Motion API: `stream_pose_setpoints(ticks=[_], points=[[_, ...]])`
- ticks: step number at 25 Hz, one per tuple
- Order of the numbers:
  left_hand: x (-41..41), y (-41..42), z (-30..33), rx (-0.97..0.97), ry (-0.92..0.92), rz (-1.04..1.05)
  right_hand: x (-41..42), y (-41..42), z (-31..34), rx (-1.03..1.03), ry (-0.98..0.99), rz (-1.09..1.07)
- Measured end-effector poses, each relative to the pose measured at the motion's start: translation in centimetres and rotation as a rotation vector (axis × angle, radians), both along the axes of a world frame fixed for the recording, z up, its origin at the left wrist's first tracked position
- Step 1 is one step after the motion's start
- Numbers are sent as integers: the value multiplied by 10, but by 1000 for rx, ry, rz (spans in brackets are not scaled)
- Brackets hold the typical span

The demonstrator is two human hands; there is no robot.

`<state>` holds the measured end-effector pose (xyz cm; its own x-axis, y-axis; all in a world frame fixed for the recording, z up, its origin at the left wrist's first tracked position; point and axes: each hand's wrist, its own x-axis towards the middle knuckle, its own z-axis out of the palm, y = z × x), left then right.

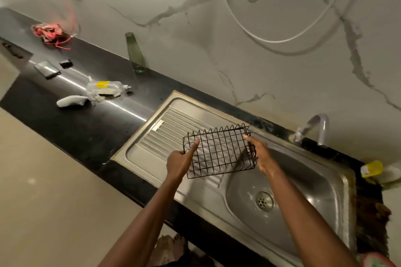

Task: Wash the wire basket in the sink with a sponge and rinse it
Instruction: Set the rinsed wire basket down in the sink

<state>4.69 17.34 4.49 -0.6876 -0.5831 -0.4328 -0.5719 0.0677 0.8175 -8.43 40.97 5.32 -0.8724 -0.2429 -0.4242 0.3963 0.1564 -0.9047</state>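
Observation:
A black wire basket [219, 153] hangs tilted in the air over the steel drainboard [152, 136], partly above the sink bowl [303, 182]. My left hand [181, 160] grips its left end, thumb laid up along the wires. My right hand [259, 154] grips its right end, fingers curled through the side wall. The drain [264, 200] sits below and to the right of the basket. The tap [312, 129] stands behind the bowl, and no water is visible at its spout. No sponge is visible.
On the black counter [76, 128] to the left lie a crumpled clear plastic bottle [106, 89], a white object [71, 101], a green glass bottle [135, 53], a phone [46, 68] and red cords [51, 32]. A yellow container [372, 169] stands right of the sink.

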Motion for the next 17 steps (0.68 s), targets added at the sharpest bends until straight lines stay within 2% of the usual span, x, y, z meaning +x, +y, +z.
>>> stream_pose_setpoints(ticks=[5, 11, 14, 17], points=[[-5, -29, -12, -53, -128, 95, -50, -63, -4, 89, 19, 195], [-9, -22, -38, 58, -179, 230, -99, -110, -24, 235, -7, 396], [-7, -9, -45, 82, -200, 283, -115, -124, -34, 257, 1, 498], [-7, 1, -48, 80, -216, 314, -118, -132, -38, 225, -10, 503]])
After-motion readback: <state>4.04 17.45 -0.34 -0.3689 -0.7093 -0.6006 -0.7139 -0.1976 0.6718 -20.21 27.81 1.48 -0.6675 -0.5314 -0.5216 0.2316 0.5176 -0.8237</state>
